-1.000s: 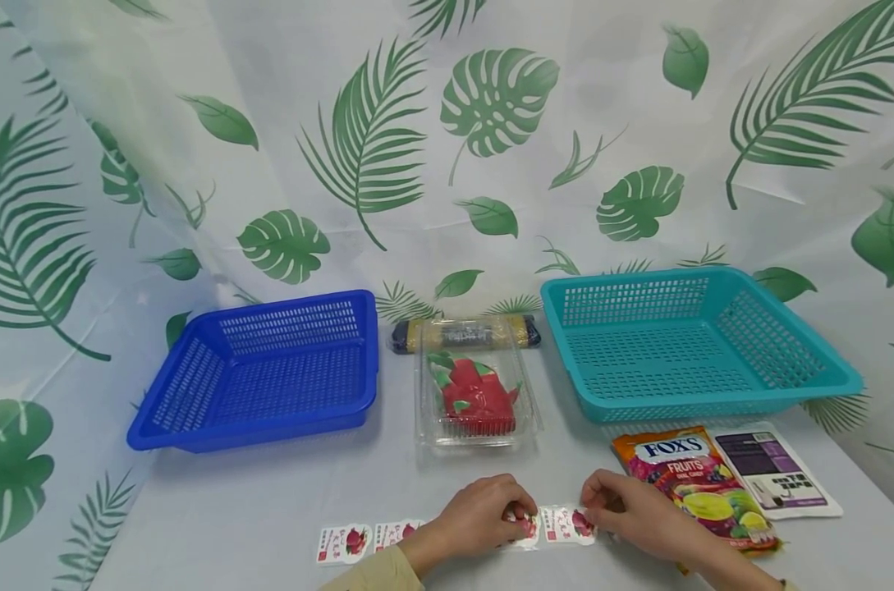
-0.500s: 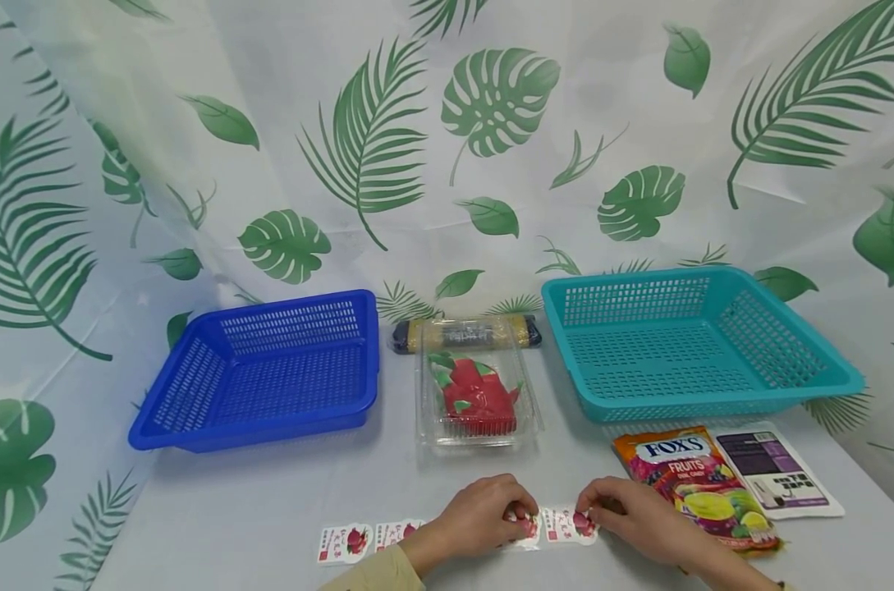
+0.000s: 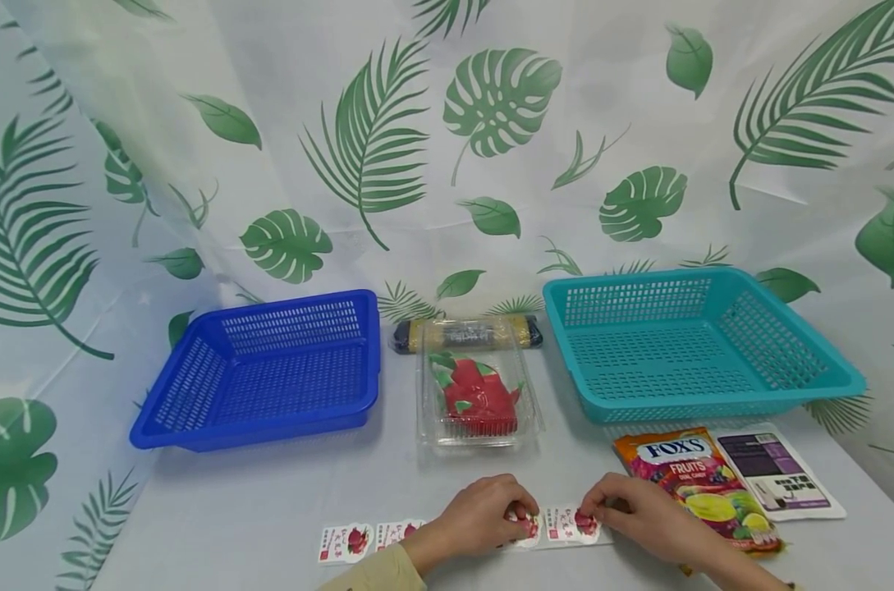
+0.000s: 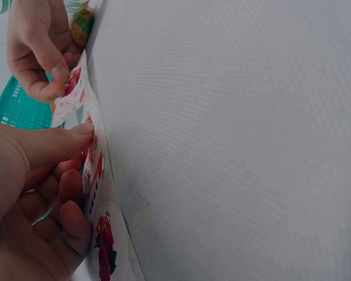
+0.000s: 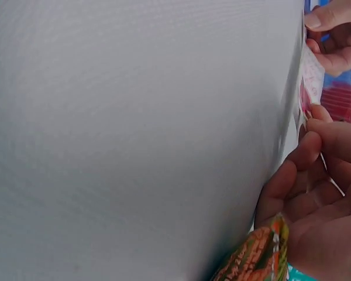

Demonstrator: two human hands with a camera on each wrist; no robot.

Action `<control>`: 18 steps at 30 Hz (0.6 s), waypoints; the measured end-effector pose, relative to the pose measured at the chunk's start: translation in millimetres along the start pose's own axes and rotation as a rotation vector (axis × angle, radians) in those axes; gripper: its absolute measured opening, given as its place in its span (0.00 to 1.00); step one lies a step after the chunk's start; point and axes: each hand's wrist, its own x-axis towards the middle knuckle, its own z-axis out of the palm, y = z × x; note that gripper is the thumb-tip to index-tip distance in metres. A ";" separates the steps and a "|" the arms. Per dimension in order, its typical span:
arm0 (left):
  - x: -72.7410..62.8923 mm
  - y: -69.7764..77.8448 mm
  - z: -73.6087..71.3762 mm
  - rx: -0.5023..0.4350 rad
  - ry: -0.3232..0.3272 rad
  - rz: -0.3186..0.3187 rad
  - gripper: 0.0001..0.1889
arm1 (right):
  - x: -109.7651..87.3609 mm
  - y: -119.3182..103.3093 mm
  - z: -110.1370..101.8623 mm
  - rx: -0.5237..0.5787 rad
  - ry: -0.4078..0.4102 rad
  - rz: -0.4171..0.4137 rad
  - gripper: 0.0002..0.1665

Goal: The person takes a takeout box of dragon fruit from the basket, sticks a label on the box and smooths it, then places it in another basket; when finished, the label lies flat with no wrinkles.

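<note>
A strip of white labels printed with red dragon fruit (image 3: 346, 542) lies along the front of the table. Partway along it, my left hand (image 3: 479, 517) holds the strip, thumb on its printed face in the left wrist view. At the right end, my right hand (image 3: 642, 517) pinches the edge of the last dragon fruit sticker (image 3: 562, 524) between thumb and index finger. That sticker stands raised from its backing in the left wrist view, and pale backing (image 3: 605, 538) shows at its right. Both hands hide parts of the strip.
Behind the hands stands a clear clamshell box (image 3: 430, 394) with a red dragon fruit (image 3: 483, 398). A yellow and black packet (image 3: 467, 335) lies beyond it. A blue basket (image 3: 369, 361) is left, a teal basket (image 3: 587, 402) right. A candy bag (image 3: 701, 492) and a white-purple pouch (image 3: 779, 476) lie right.
My right hand shifted slightly left and then back right with the end sticker's edge. Backing now shows to the right of that sticker. The left hand has stayed in place.
</note>
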 end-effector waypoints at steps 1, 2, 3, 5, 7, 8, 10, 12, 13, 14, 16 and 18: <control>-0.2 0.4 -0.4 0.000 0.002 0.001 0.06 | -0.4 0.4 -0.9 -0.008 0.002 -0.003 0.04; -0.4 0.7 -0.8 0.001 0.005 0.002 0.06 | -0.8 1.0 -1.9 -0.012 0.003 -0.008 0.04; -0.7 0.8 -0.9 0.002 0.009 0.005 0.06 | -1.2 1.5 -3.1 -0.009 0.002 -0.006 0.04; -1.6 1.1 -1.2 0.001 0.014 0.007 0.06 | -1.6 2.0 -5.0 0.006 0.000 0.006 0.04; -2.6 1.6 -1.5 0.003 0.018 0.007 0.06 | -2.0 2.4 -6.5 0.027 -0.002 0.024 0.04; -2.9 1.7 -1.4 0.004 0.019 0.008 0.06 | -2.0 2.3 -7.0 0.039 -0.003 0.031 0.05; -3.4 2.1 -1.2 0.007 0.022 0.009 0.06 | -2.3 1.9 -7.4 0.043 -0.002 0.044 0.05; -3.8 2.6 -0.9 0.018 0.023 0.013 0.06 | -2.2 1.9 -7.2 0.040 0.000 0.046 0.05; -4.0 3.0 -0.7 0.028 0.024 0.017 0.06 | -2.1 1.8 -7.0 0.039 0.001 0.044 0.05; -4.2 3.6 -0.7 0.044 0.024 0.023 0.06 | -2.1 1.5 -6.5 0.042 0.001 0.045 0.05; -4.9 5.3 -0.4 0.109 0.026 0.048 0.06 | -1.9 0.6 -5.3 0.042 0.002 0.042 0.04; -5.7 8.0 -0.5 0.211 0.039 0.087 0.05 | -1.5 -0.9 -4.1 0.030 0.008 0.029 0.03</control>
